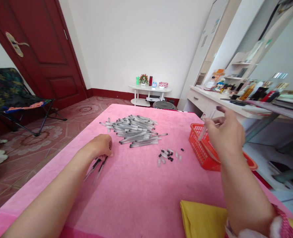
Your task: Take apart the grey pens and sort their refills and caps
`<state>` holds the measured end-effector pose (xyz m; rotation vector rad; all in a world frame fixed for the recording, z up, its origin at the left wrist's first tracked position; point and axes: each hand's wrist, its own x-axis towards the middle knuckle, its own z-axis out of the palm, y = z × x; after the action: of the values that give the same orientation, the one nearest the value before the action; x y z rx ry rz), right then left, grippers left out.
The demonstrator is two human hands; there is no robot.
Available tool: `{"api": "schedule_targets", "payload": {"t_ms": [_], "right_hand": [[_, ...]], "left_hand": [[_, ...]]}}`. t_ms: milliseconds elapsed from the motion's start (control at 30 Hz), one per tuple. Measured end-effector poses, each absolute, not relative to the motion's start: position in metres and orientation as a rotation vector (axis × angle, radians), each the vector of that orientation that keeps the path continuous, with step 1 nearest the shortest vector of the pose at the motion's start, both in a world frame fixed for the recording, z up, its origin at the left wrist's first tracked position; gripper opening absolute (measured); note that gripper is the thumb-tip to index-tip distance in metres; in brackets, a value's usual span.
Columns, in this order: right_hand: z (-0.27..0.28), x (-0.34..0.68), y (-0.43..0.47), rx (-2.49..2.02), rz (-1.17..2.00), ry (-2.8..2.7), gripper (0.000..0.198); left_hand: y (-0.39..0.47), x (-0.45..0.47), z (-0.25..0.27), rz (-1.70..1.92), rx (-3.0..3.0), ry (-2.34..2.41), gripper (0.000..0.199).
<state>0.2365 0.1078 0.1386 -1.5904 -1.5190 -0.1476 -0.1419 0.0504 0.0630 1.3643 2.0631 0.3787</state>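
On the left, my left hand is closed, its fingers curled down over the ends of several thin pen refills with dark tips. Its fingertips are partly hidden. Over the red plastic basket, my right hand pinches a clear pen barrel, tilted, with its lower end near the basket's rim. A large heap of clear pens with dark ends lies beyond my hands. Between the heap and the basket, small black and clear pen caps are scattered on the pink cloth.
A pink cloth covers the table. Folded yellow fabric lies at the front right, below my right forearm. A dressing table with bottles stands to the right. A folding chair and a red door are on the left.
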Motion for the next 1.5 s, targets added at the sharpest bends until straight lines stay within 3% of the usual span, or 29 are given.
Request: {"api": "schedule_targets", "payload": {"t_ms": [100,233,367,567,733,967,1133,1300,1400,1500], "right_hand": [[0.133,0.267,0.12,-1.841,-0.341,-1.511,0.051],[0.111,0.291,0.141,-2.086,-0.235,-1.633,0.04],[0.106,0.286,0.144,-2.232,-0.087,-1.791,0.037],[0.124,0.245,0.122,-1.864,-0.202,-1.851,0.03],[0.114,0.203,0.112,-1.549,0.024,-2.049,0.021],[0.083,0.17,0.106,-1.478,0.179,-2.223,0.02],[0.06,0.161,0.107,-1.264,0.377,-2.376,0.033],[0.052,0.156,0.106,-1.191,0.623,-2.362,0.013],[0.053,0.15,0.105,-1.139,1.003,-2.168,0.017],[0.056,0.141,0.1,-1.01,1.443,-1.937,0.025]], "left_hand": [[0.052,-0.137,0.069,0.266,1.544,2.235,0.024],[0.06,-0.125,0.067,0.229,1.832,2.414,0.017],[0.064,-0.102,0.055,0.431,2.122,2.17,0.02],[0.059,-0.075,0.034,0.487,2.399,1.971,0.02],[0.057,-0.071,0.029,0.346,2.369,2.108,0.015],[0.055,-0.07,0.041,0.379,2.318,2.201,0.015],[0.054,-0.075,0.057,0.535,2.286,2.129,0.011],[0.06,-0.081,0.06,0.966,2.034,1.896,0.007],[0.062,-0.078,0.06,1.401,1.497,1.523,0.029],[0.057,-0.066,0.061,1.47,1.08,1.057,0.055]]}}
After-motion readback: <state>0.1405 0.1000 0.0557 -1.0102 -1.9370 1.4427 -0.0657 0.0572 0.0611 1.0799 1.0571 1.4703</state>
